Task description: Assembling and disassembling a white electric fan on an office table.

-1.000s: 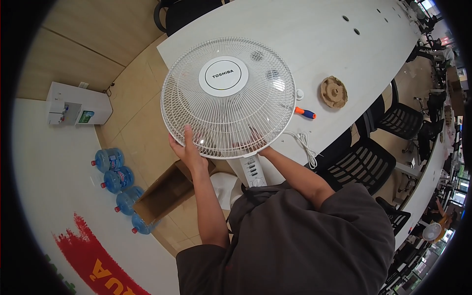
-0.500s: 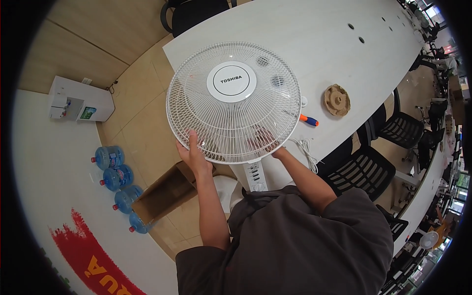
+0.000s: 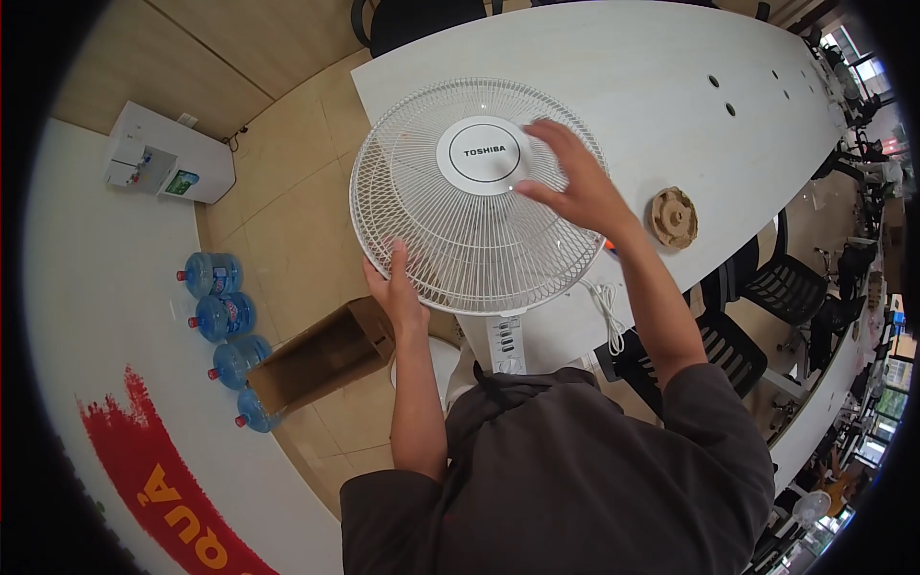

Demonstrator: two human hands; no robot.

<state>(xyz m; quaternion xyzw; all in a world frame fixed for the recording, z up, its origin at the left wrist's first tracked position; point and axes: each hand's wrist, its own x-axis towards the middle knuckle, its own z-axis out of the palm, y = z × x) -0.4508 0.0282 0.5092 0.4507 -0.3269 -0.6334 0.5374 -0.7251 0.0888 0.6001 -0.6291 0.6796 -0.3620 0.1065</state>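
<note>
A white electric fan stands before me, its round wire grille [image 3: 460, 240] facing up toward the head view. The round centre badge [image 3: 470, 177] sits in the grille's middle. My left hand [image 3: 395, 292] holds the grille's near left rim, thumb on top and the other fingers mostly hidden beneath. Over the grille's right side hovers my right hand [image 3: 575, 187], thumb and fingers spread beside the badge, holding nothing. Below the near rim shows the fan's control panel [image 3: 506, 337] with its row of buttons and a dial.
A white table [image 3: 661, 96] runs behind and right, bearing a moulded brown pulp piece [image 3: 674, 218] and a coiled white cord [image 3: 607, 316]. An open cardboard box [image 3: 321, 355] stands on the floor at left, near several blue water bottles [image 3: 225, 316]. Black chairs [image 3: 786, 273] line the right side.
My right hand has come out from under the grille's near right rim and risen over its front, fingers spread. My left hand stays on the rim. The whole view has shifted slightly.
</note>
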